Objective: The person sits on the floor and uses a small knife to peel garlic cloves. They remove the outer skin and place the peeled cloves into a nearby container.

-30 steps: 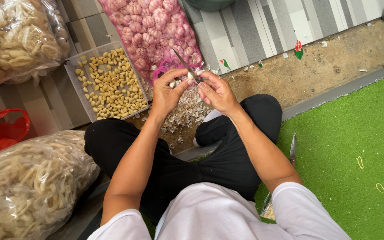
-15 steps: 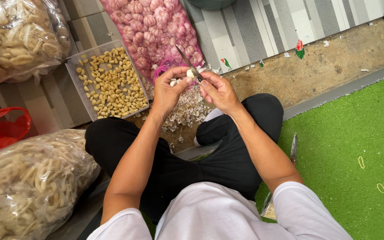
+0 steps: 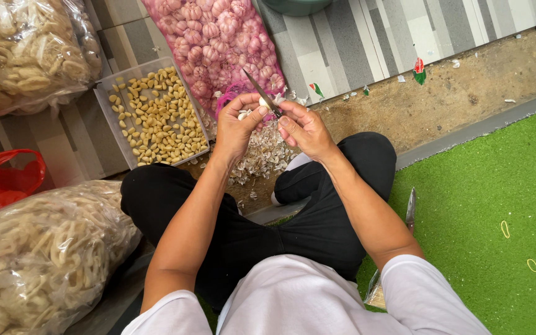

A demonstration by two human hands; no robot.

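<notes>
Seated cross-legged, both hands raised together in front of my knees. My left hand (image 3: 236, 124) pinches a garlic clove (image 3: 263, 103) between thumb and fingertips, fingers curled around it. My right hand (image 3: 305, 127) is closed on a small knife (image 3: 262, 93), thumb braced near the clove.

The knife's long axis runs diagonally, tip pointing up and to my left, handle buried in my right fist. The blade crosses over the clove, touching or just about touching it; I cannot tell whether the edge is in the skin. The clove sits between the two hands, slightly nearer my left, at the fingertips of both.

Directly below the hands, on the ground: a heap of papery garlic skins (image 3: 262, 155). Ahead of my hands, a pink mesh sack (image 3: 218, 37) of whole garlic bulbs. To my left of it, a clear tray (image 3: 103, 93) holding peeled yellowish cloves. Further left, big clear bags (image 3: 38, 260) of pale strips and a red plastic bag (image 3: 1, 180). A second knife (image 3: 410, 208) lies on the green turf (image 3: 485, 186) beside my right knee.
</notes>
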